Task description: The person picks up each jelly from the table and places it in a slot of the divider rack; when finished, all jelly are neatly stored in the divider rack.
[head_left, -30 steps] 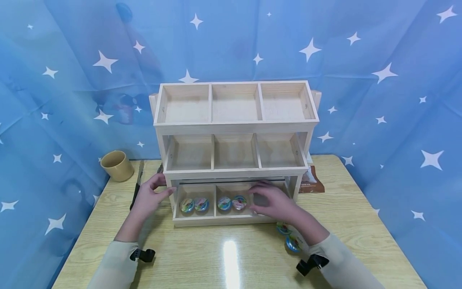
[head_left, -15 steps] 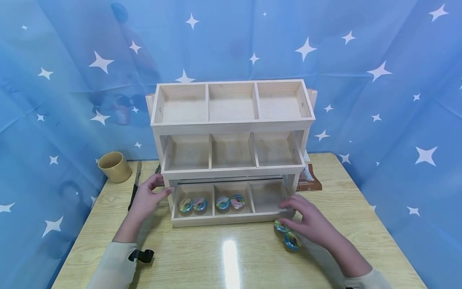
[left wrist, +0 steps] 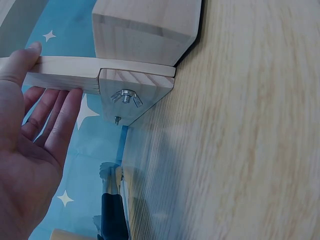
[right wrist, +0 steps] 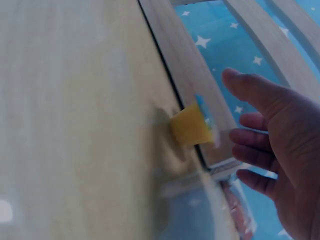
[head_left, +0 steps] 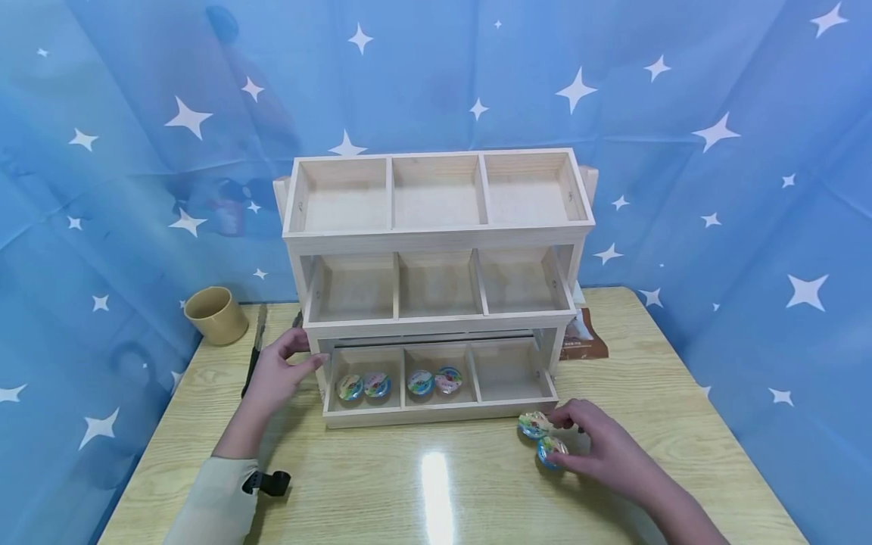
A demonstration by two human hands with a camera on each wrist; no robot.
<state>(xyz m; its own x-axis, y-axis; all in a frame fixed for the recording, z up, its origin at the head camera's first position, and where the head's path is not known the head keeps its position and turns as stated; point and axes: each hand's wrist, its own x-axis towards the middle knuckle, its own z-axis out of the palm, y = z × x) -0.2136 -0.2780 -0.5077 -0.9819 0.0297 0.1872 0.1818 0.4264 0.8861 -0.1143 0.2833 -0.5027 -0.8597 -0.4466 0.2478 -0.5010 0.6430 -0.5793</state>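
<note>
A three-tier wooden rack (head_left: pixel 439 328) stands on the table, each tier split into three compartments. My left hand (head_left: pixel 275 378) grips its left upright; in the left wrist view the thumb lies on one side of the wooden post (left wrist: pixel 65 75) and the fingers on the other. Small jelly cups with printed lids sit in the bottom tier: two in the left compartment (head_left: pixel 364 385), two in the middle one (head_left: pixel 434 381). Two more jelly cups (head_left: pixel 551 452) are on the table by its front right corner. My right hand (head_left: pixel 599 450) is at these, fingers spread; the right wrist view shows a gap to one yellow cup (right wrist: pixel 190 126).
At the back left are a tan mug (head_left: pixel 216 316) and a black-handled utensil with a metal end (left wrist: pixel 114 212). A brown and white packet (head_left: pixel 583 341) lies behind the rack's right side. A blue starred curtain (head_left: pixel 681 189) encloses the table's back and sides.
My right hand has left the bottom tier's right side and come down and right to the two jelly cups on the table. My left hand stays on the rack's upright.
</note>
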